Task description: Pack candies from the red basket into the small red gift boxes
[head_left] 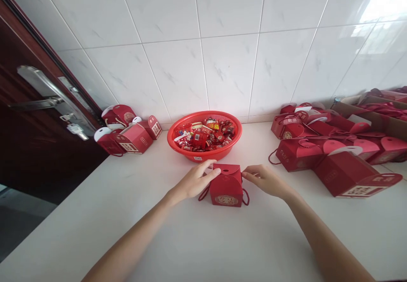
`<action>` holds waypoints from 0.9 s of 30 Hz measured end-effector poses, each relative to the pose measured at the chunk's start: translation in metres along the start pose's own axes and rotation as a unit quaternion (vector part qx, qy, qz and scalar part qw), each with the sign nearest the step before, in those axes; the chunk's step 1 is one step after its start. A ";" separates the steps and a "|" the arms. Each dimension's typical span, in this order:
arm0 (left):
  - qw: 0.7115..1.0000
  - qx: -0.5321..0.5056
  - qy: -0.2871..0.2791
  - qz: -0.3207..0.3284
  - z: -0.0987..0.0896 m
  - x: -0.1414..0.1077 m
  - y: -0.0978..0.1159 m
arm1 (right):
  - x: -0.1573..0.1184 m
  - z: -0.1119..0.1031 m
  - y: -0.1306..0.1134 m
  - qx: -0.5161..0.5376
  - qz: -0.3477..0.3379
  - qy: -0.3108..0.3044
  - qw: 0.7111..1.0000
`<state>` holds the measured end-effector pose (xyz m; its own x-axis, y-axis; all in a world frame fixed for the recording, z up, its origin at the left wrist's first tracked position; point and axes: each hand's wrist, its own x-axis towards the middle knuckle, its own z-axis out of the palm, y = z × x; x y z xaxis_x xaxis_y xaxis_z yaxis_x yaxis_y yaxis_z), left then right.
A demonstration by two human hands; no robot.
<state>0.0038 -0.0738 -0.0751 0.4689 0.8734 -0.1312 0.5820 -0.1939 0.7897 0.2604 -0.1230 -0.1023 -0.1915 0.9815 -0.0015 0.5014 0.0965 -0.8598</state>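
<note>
The small dark red card box [226,188] sits upright on the white worktop [178,244], right between the two hands. The left hand [192,183] is partly open, with its thumb on the top flap, but I cannot tell if it grips it. The right hand [267,181] is narrow, its fingertips close together at the right top edge; I cannot tell if they pinch anything. It seems best to press softly and evenly from both sides, since thin card can bend. The flaps should line up flat, with no corner pushed in. The red cord loops [246,197] at the sides should hang out, not get caught under a flap. The round red plastic basket [172,141] of wrapped sweets is just behind the box, so moving forward could bump its rim. The piled red card boxes [300,157] are off to the right, and a few more [135,138] stand by the wall on the left. The worktop's left edge slants down by the dark door [28,163]. The most room is sideways, or back toward the person.
</note>
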 end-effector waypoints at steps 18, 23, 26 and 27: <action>0.979 -0.197 -0.055 -0.021 -0.017 0.003 0.004 | -0.005 -0.010 -0.009 0.275 0.025 0.012 0.961; 0.965 -0.262 -0.022 0.016 -0.036 -0.007 0.015 | -0.010 -0.014 -0.017 0.370 -0.042 0.077 0.925; 0.947 -0.318 -0.026 0.046 -0.042 -0.015 0.022 | -0.014 -0.016 -0.021 0.355 -0.085 0.118 0.923; 0.939 -0.336 -0.033 0.059 -0.042 -0.017 0.025 | -0.015 -0.016 -0.024 0.346 -0.095 0.126 0.925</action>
<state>-0.0180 -0.0749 -0.0279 0.5570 0.8297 -0.0376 -0.0174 0.0569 0.9982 0.2649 -0.1369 -0.0737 0.0256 0.9734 0.2277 -0.1983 0.2282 -0.9532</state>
